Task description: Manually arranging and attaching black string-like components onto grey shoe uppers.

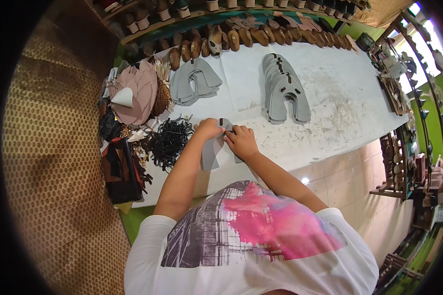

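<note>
Both my hands work at the near edge of the table on a grey U-shaped shoe upper point(210, 153), its curved top pointing away from me and a small dark brown patch on it. My left hand point(209, 128) pinches its upper left side. Across from it, my right hand point(242, 142) has its fingers bent on the right side, with the thumb toward the piece. Farther off to the right lies a fanned stack of grey uppers point(275, 98) with dark brown patches. Another stack of grey uppers point(182, 88) lies at the far left, with no patches showing.
Left of my arm sits a heap of black strips point(170, 143), near a black box point(123, 169). Pinkish cut pieces point(138, 93) are piled behind it. Brown shoe lasts point(261, 37) line the back of the white table point(246, 96). Racks point(396, 162) stand at the right.
</note>
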The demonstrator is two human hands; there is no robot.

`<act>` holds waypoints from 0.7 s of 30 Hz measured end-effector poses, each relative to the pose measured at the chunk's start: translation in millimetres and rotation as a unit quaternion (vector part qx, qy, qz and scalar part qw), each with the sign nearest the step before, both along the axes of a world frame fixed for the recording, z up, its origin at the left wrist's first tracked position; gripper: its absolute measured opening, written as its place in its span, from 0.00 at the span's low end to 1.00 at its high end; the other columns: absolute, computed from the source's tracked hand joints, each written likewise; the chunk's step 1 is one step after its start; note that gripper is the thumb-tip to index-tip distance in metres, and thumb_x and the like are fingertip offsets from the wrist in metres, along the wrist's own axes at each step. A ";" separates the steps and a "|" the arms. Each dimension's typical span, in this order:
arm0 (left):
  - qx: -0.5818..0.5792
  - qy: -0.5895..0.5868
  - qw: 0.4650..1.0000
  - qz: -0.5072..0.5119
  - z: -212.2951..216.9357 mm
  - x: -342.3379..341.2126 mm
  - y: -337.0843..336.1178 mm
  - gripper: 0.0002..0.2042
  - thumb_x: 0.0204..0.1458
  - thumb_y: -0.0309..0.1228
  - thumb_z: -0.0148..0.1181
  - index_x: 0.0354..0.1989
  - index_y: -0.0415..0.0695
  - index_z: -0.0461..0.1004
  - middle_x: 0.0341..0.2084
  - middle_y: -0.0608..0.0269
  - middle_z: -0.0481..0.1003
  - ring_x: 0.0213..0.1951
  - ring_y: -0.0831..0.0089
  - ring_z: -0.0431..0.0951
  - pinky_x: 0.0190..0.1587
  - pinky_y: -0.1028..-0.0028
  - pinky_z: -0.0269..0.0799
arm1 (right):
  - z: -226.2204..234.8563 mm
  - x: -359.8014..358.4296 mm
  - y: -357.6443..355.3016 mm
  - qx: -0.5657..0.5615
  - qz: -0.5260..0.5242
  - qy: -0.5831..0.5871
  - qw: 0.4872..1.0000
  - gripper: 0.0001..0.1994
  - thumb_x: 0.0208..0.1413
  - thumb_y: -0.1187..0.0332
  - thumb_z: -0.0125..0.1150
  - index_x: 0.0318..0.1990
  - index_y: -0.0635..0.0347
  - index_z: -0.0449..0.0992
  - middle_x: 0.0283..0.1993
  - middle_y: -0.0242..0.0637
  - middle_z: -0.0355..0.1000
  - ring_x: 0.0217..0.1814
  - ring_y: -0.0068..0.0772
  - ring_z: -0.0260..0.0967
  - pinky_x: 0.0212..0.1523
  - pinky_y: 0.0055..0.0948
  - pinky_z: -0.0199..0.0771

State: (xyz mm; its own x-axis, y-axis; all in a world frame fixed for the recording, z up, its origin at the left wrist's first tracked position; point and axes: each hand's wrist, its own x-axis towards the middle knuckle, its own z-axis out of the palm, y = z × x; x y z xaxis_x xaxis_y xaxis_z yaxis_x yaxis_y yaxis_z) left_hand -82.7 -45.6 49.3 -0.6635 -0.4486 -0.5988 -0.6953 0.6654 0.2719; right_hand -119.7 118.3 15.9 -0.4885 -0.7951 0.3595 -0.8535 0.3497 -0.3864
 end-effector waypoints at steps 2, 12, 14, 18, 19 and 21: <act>0.000 0.014 1.000 -0.006 0.5 3.3 1.2 0.23 0.42 0.49 0.58 0.45 0.49 0.72 0.45 0.58 0.72 0.51 0.59 0.69 0.51 0.51 0.56 | 1.1 0.4 1.2 0.003 -0.001 -0.002 1.000 0.11 0.46 0.60 0.59 0.37 0.51 0.76 0.35 0.32 0.65 0.40 0.34 0.63 0.39 0.36 0.61; 0.041 0.114 0.988 -0.093 27.3 34.3 27.1 0.23 0.49 0.57 0.46 0.35 0.54 0.79 0.40 0.60 0.74 0.50 0.58 0.66 0.52 0.49 0.54 | -9.4 -13.8 6.0 -0.102 0.018 -0.160 0.982 0.08 0.37 0.75 0.55 0.28 0.63 0.76 0.35 0.41 0.72 0.37 0.46 0.68 0.40 0.39 0.68; 0.016 0.107 0.990 -0.090 22.9 33.1 27.5 0.20 0.49 0.54 0.46 0.34 0.54 0.79 0.40 0.61 0.74 0.50 0.58 0.66 0.52 0.50 0.55 | -11.1 -14.4 4.1 -0.115 0.022 -0.148 0.982 0.08 0.36 0.76 0.55 0.28 0.64 0.76 0.34 0.42 0.72 0.36 0.47 0.68 0.39 0.39 0.69; -0.062 0.215 0.972 -0.069 -10.8 36.6 14.6 0.13 0.48 0.47 0.51 0.28 0.54 0.78 0.38 0.65 0.73 0.48 0.58 0.65 0.50 0.50 0.53 | -7.0 -11.2 2.0 -0.105 0.034 -0.106 0.988 0.09 0.36 0.77 0.55 0.29 0.63 0.77 0.33 0.42 0.72 0.35 0.46 0.68 0.39 0.38 0.69; -0.062 0.216 0.972 -0.068 -16.2 35.7 13.0 0.13 0.48 0.47 0.51 0.28 0.54 0.78 0.38 0.65 0.73 0.48 0.58 0.65 0.50 0.50 0.53 | -5.1 -9.8 1.7 -0.104 0.035 -0.106 0.988 0.09 0.36 0.77 0.55 0.29 0.63 0.77 0.33 0.42 0.72 0.35 0.46 0.68 0.39 0.38 0.69; -0.086 0.260 0.960 -0.054 -22.2 31.6 13.3 0.08 0.44 0.42 0.57 0.27 0.54 0.78 0.35 0.67 0.73 0.46 0.61 0.65 0.48 0.56 0.55 | -3.1 -9.4 2.6 -0.100 0.023 -0.112 0.988 0.09 0.37 0.76 0.56 0.30 0.61 0.78 0.32 0.40 0.72 0.34 0.44 0.68 0.38 0.37 0.69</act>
State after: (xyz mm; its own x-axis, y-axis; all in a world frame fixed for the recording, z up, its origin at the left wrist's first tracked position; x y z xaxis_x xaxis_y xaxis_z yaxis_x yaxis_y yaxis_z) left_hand -51.1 -32.3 27.1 -0.9007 -0.4233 -0.0976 -0.4201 0.7915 0.4438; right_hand -129.1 121.0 12.9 -0.5391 -0.7418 0.3988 -0.7518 0.2103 -0.6250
